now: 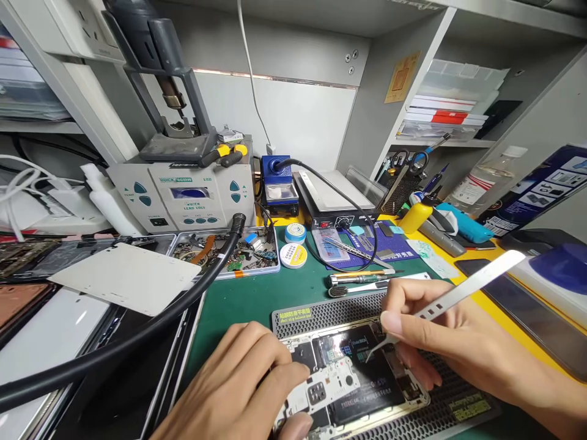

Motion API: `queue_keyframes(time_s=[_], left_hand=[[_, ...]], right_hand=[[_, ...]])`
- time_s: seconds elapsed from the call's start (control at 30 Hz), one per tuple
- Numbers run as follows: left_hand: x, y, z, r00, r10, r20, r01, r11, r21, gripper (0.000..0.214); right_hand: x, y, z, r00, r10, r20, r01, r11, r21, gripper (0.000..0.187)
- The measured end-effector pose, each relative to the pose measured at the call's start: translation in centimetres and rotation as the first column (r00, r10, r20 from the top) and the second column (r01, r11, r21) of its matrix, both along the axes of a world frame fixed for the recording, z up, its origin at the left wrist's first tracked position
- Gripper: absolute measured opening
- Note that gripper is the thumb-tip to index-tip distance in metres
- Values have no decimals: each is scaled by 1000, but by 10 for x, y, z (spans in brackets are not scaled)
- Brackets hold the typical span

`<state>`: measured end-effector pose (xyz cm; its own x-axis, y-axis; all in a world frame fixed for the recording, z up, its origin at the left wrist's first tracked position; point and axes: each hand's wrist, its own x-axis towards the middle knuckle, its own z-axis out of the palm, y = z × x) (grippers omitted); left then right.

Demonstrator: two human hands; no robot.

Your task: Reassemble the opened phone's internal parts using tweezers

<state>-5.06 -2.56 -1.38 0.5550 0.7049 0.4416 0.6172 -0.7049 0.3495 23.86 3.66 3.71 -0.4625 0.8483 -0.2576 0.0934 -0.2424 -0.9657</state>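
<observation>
An opened phone (348, 382) with its back off lies on a black ribbed mat (321, 313) near the bench's front edge; its black battery and white shielding show. My left hand (238, 385) rests on the phone's left side, fingers curled and pressed on its edge. My right hand (440, 342) pinches silver tweezers (452, 296), whose tips touch the top of the battery area.
A hot-air rework station (181, 195) stands at the back left, its thick black hose (137, 333) crossing the bench. A parts tray (229, 250), solder tins (293, 253), a heating plate (337, 198), loose tools (362, 281) and bottles (415, 217) lie behind the mat.
</observation>
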Motion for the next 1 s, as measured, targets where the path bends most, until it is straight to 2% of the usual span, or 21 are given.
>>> queue_keyframes(time_s=[0.17,0.37,0.47,0.63,1.0], left_hand=[[1,-5,12,1000,17,-19,-18,996,-83,21],[5,-7,21,1000,29,5,-28,991,-128,20],[6,-6,24,1000,14,6,-14,994,-109,21],[8,-4,25,1000,-13,-9,12,997,-82,17],[5,-7,27,1000,-28,-6,27,999,-23,16]], right_hand=[[2,6,-3,998,32,-59,-36,997,-72,36],[-2,10,8,993,87,-77,-98,984,-150,34],[-3,9,9,995,87,-55,-93,989,-112,36],[-8,4,1,998,53,31,-54,998,40,38],[-13,-6,-6,978,169,122,-182,978,103,33]])
